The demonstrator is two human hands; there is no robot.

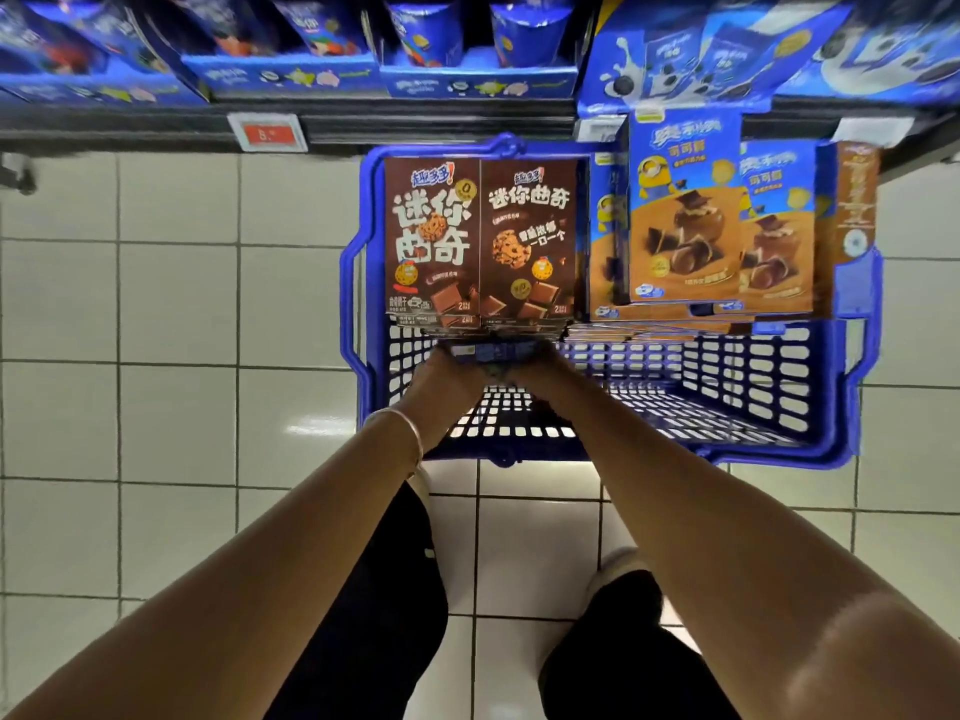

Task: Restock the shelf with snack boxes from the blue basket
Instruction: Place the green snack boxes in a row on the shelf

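- White floor tiles (176, 304) are seen at the left, with the shelf (156, 128) edge and a red price tag (267, 132) above them.
- The left hand (447, 379) is reached into the basket (852, 356), a bangle (410, 428) on its wrist. Its fingers are hidden, so whether anything is gripped cannot be told.
- Two brown boxes (480, 241) are shown face-on, side by side, at the basket's far left, just beyond the hands, with more box edges under them.
- A dark blue box end (488, 352) is seen between the two hands, touching both.
- The right hand (543, 374) is set just beside the left. Its grip cannot be told either.
- Orange boxes (685, 226) are packed at the basket's far right.
- The step in hand is judged to be lifting a box out. The box is best taken squarely at both sides and raised straight up, so that the brown boxes are not toppled. It should then be set face-forward on the shelf.
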